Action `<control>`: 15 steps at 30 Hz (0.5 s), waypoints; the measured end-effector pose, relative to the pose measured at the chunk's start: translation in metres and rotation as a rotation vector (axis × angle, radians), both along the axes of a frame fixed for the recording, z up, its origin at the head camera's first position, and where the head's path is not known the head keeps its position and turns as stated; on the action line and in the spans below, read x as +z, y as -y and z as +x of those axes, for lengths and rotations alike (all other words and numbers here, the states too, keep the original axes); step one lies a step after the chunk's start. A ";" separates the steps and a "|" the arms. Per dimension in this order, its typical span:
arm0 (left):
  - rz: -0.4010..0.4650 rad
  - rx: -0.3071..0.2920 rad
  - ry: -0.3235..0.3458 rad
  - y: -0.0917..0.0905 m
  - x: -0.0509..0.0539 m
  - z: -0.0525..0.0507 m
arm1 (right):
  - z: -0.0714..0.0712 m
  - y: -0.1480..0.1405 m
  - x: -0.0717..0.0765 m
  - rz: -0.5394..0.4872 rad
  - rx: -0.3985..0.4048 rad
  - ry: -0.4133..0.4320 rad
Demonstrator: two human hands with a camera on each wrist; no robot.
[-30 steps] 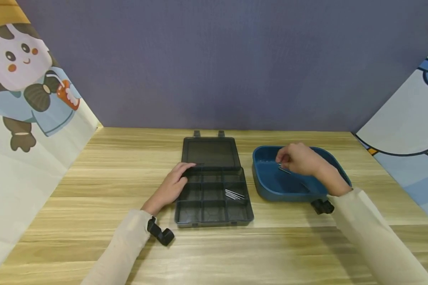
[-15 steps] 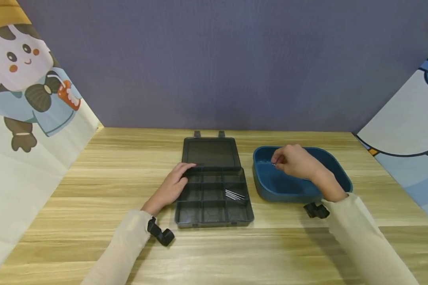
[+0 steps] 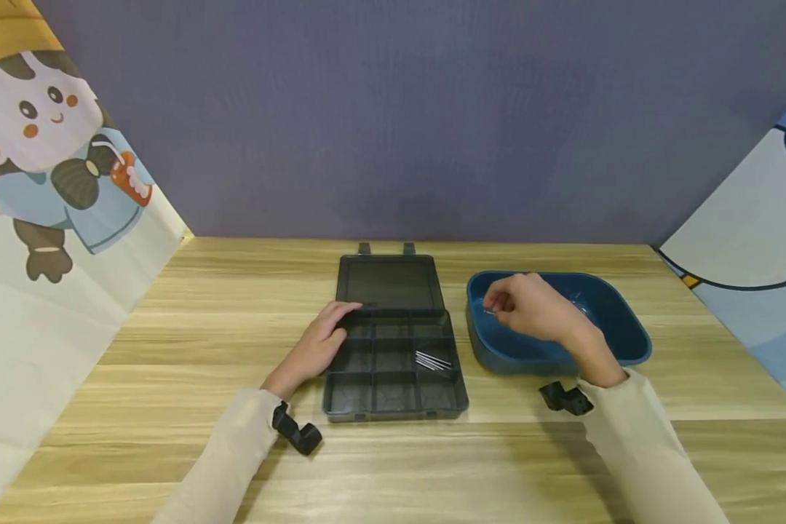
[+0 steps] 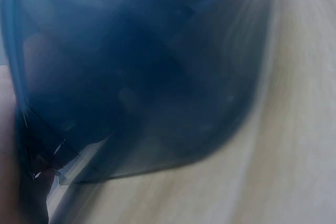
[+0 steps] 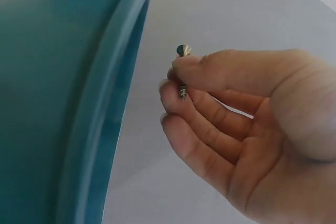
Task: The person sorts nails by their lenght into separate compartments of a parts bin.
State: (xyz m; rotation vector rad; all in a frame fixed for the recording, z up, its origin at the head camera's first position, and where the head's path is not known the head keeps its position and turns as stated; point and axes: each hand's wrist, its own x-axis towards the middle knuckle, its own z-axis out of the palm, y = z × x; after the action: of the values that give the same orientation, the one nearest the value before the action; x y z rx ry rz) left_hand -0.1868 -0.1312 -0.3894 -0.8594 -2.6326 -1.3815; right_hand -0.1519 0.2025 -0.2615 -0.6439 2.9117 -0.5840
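Note:
A small metal screw (image 5: 182, 94) is pinched between the thumb and fingertips of my right hand (image 5: 241, 114) in the right wrist view. The head view shows that right hand (image 3: 533, 309) over the left part of the blue bin (image 3: 517, 360), whose wall (image 5: 63, 103) also fills the left of the right wrist view. My left hand (image 3: 311, 351) rests on the left edge of the dark divided box (image 3: 396, 416), fingers fairly straight. Several thin silver rods (image 3: 434, 360) lie in its middle-row right compartment. The box's translucent side (image 4: 142, 93) fills much of the left wrist view.
The box's lid (image 3: 389, 282) lies folded back behind it, towards the grey-purple wall (image 3: 393, 116). Small shiny pieces (image 3: 583, 309) show inside the bin to the right of my right hand. Wooden tabletop (image 3: 432, 473) extends in front of both containers.
My right hand has moved left across the bin, uncovering more of the bin's right side. My left hand keeps its place on the box.

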 end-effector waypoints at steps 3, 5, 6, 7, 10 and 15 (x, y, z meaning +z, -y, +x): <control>0.001 0.003 0.007 0.000 0.000 0.000 | 0.002 0.003 0.000 -0.007 0.004 -0.008; 0.004 0.003 0.006 0.000 0.000 0.000 | 0.003 0.006 -0.001 -0.011 0.013 -0.012; 0.005 0.004 0.007 0.000 -0.001 0.000 | 0.003 0.007 -0.002 -0.012 0.015 -0.012; 0.006 0.004 0.002 0.000 -0.001 0.000 | 0.004 0.009 -0.003 -0.013 0.020 -0.013; 0.005 0.002 -0.017 0.000 -0.002 0.000 | 0.004 0.014 -0.005 -0.013 0.035 -0.020; 0.008 0.002 -0.013 -0.001 -0.001 -0.001 | 0.006 0.021 -0.008 -0.020 0.060 -0.029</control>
State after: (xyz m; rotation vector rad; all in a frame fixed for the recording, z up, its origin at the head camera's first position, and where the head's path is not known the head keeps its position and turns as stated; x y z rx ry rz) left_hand -0.1879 -0.1306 -0.3906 -0.8618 -2.6163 -1.3806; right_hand -0.1458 0.1812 -0.2696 -0.7460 2.9050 -0.6022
